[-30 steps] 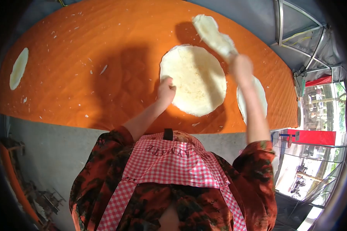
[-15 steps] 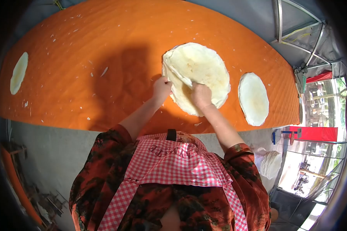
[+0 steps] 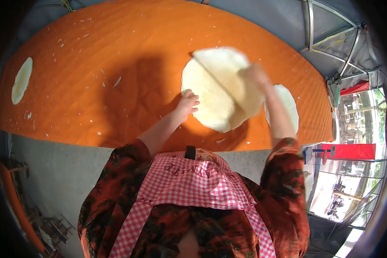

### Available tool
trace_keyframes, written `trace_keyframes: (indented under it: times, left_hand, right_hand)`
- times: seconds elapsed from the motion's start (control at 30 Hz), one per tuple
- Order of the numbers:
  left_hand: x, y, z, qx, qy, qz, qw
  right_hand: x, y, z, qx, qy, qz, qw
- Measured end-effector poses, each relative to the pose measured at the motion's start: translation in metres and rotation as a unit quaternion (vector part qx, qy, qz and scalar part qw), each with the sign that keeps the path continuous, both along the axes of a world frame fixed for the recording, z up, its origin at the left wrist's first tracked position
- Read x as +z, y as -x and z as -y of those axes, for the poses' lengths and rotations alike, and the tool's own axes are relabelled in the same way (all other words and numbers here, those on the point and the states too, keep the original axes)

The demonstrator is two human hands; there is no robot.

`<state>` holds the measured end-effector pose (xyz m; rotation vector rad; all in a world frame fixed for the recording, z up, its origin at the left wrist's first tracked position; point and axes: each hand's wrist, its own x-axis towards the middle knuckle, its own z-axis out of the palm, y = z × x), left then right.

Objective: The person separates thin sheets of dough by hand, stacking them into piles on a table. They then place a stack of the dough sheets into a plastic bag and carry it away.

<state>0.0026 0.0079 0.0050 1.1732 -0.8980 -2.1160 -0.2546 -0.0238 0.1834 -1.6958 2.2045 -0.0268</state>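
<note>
Fingers [image 3: 192, 95] of the left hand [image 3: 187, 102] are spreading apart and pressing the near-left edge of a round flatbread stack [image 3: 206, 96] on the orange desk [image 3: 94, 81]. Blurred, the right hand [image 3: 256, 75] is clamping on the top flatbread [image 3: 228, 69], lifting it clear. Another flatbread [image 3: 288, 103] is lying just beside, one more [image 3: 21, 80] well apart at far left.

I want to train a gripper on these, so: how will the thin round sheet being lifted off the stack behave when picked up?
Probably floppy: the lifted sheet bends and drapes from the right hand. Likely light, since one hand raises it while the left hand merely steadies the stack. Possibly fragile: flakes litter the orange cloth.
</note>
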Motion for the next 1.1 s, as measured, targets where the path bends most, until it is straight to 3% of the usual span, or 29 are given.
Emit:
trace_keyframes:
  times: [0.03,0.07,0.13,0.17,0.23,0.27,0.33,0.37,0.47,0.57,0.67,0.77,0.83,0.93,1.0,1.07,1.1]
  left_hand:
    - [0.006,0.002,0.001,0.014,-0.018,0.017,1.0]
    - [-0.002,0.004,0.002,0.022,0.018,0.048,0.998]
    - [-0.027,0.011,0.004,0.037,0.09,0.109,0.989]
    - [-0.026,0.009,0.008,0.057,0.177,0.186,0.965]
    - [-0.025,-0.003,0.012,0.091,0.341,0.333,0.874]
    - [-0.029,-0.005,0.018,0.078,0.322,0.326,0.886]
    - [-0.04,-0.006,0.026,0.053,0.278,0.31,0.908]
    - [-0.031,-0.008,0.023,0.074,0.317,0.328,0.887]
    - [-0.018,-0.013,0.012,0.091,0.28,0.32,0.901]
    - [-0.024,-0.017,-0.006,0.094,0.235,0.252,0.934]
    - [-0.016,-0.019,-0.017,0.066,0.281,0.267,0.919]
    - [-0.021,-0.011,-0.012,0.092,0.215,0.224,0.946]
    - [0.0,-0.009,-0.007,0.078,0.111,0.15,0.979]
    - [-0.002,-0.009,-0.001,0.036,0.018,0.069,0.997]
    - [-0.001,-0.007,0.005,0.01,-0.045,-0.001,0.999]
    - [0.006,-0.008,0.008,0.008,-0.145,-0.097,0.985]
    - [0.003,-0.01,0.01,0.006,-0.162,-0.127,0.979]
  right_hand:
    - [0.055,0.001,-0.004,-0.064,0.084,0.111,0.988]
    - [0.067,0.04,0.014,-0.02,0.153,0.078,0.985]
    - [0.122,0.01,0.002,0.021,0.196,-0.033,0.98]
    - [0.117,0.004,-0.004,0.051,0.204,-0.1,0.972]
    - [0.092,-0.014,-0.021,0.106,0.213,-0.229,0.944]
    - [0.075,-0.046,-0.038,0.07,0.204,-0.247,0.945]
    - [-0.01,-0.057,-0.057,0.083,0.186,-0.213,0.955]
    - [-0.057,-0.062,-0.063,0.078,0.169,-0.192,0.964]
    - [-0.143,-0.09,-0.101,0.063,0.161,-0.033,0.984]
    - [-0.17,-0.09,-0.11,0.08,0.249,-0.027,0.965]
    - [-0.153,-0.08,-0.103,0.064,0.172,-0.026,0.983]
    - [-0.144,-0.071,-0.095,0.056,0.145,-0.015,0.988]
    - [-0.122,-0.072,-0.088,0.042,0.09,-0.048,0.994]
    - [-0.091,-0.105,-0.09,0.061,0.13,-0.097,0.985]
    - [-0.129,-0.107,-0.094,0.08,0.104,-0.087,0.988]
    - [-0.181,-0.108,-0.106,0.082,0.167,-0.053,0.981]
    - [-0.179,-0.112,-0.11,0.068,0.174,-0.035,0.982]
